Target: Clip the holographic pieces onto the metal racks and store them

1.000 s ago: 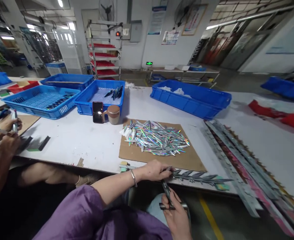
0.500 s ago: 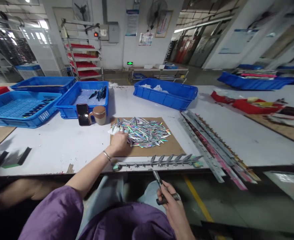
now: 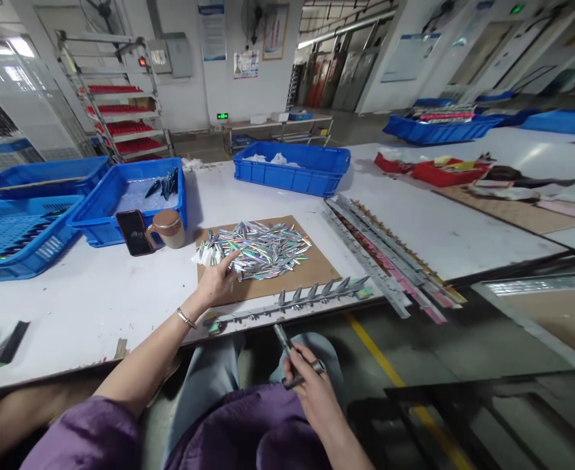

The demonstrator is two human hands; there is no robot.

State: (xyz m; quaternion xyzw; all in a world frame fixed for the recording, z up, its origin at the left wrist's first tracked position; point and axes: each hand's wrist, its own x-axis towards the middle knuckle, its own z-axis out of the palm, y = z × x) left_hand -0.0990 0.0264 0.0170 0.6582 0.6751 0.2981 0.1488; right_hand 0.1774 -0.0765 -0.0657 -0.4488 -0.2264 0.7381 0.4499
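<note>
My left hand (image 3: pixel 217 281) is at the near left edge of a pile of shiny silver, spindle-shaped pieces (image 3: pixel 267 248), which look like fishing lure bodies. Its index finger stretches over the pile and the other fingers curl under; nothing shows in its grasp. The pile lies on a brown board (image 3: pixel 316 261). Below the table edge, over my lap, my right hand (image 3: pixel 309 378) grips a dark metal hand tool (image 3: pixel 283 339) with a crosswise part. Between the hands, a metal strip with clips (image 3: pixel 258 311) lies along the table edge, several grey pieces standing up at its right half.
More clip strips (image 3: pixel 389 261) lie at the right. A phone (image 3: pixel 134 233) and a mug (image 3: pixel 170 228) stand before a blue bin (image 3: pixel 130 189). Another blue bin (image 3: pixel 292 171) sits at the back. A green-edged block (image 3: pixel 0 349) is at the left, near another person's arm (image 3: pixel 17 418).
The view has swung right, so things sit further left. My left hand has drawn slightly back, its index finger now stretched out. My right hand keeps its hold on the tool.
</note>
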